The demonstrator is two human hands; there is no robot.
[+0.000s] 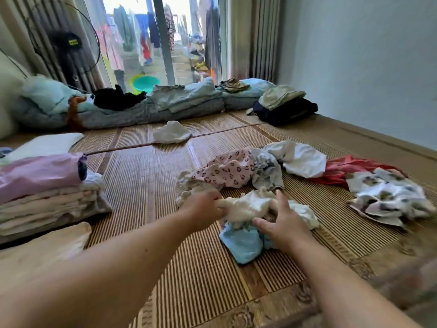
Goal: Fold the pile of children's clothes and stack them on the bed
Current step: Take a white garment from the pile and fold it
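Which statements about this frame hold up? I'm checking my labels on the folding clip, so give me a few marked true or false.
1. The left hand grips a cream garment. True.
2. The right hand holds the red garment. False: the red garment lies untouched off to the right. The right hand is at the cream garment, fingers spread.
3. A folded stack with a pink piece on top sits at the left of the mat. True.
4. The heart-print garment is folded on that stack. False: it lies crumpled on the mat beyond the hands.
5. A light blue garment lies partly under the cream one. True.
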